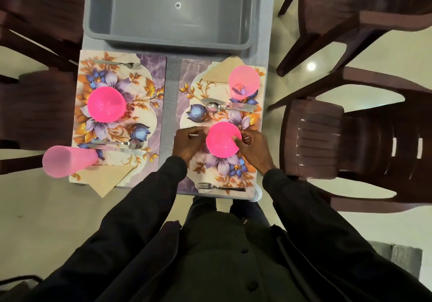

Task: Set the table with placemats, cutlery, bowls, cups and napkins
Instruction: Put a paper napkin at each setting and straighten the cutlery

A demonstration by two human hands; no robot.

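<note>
Both hands are on the right bowl, which sits upright at the middle of the right mat. The left hand has its fingers curled against the bowl's left side and holds it. The right hand grips the right rim with curled fingers, one fingertip over the edge. On this mat the right spoon and right knife lie side by side just beyond the bowl. The right fork lies along the near edge, and the right cup stands at the far corner beside the right napkin. The left mat carries the left bowl at its centre and the left fork along its far edge. The left spoon and left knife lie together nearer me. The left cup and left napkin occupy the near corner, the napkin overhanging the table. A grey tub stands beyond both mats. Dark chairs flank the table.
</note>
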